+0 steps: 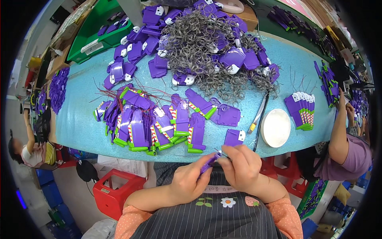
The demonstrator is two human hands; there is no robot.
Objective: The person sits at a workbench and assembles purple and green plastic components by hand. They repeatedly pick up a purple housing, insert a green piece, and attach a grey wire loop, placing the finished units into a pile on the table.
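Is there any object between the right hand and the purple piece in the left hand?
Nothing visible. The left hand holds the purple piece, and the right hand is close at its upper end. A purple part with a white corner lies beyond, on the table, not between them.

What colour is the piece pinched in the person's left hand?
The piece is purple; it shows best in the head view.

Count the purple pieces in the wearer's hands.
1: the purple piece is gripped in the left hand, with the right hand at its far end. Another could be hidden there.
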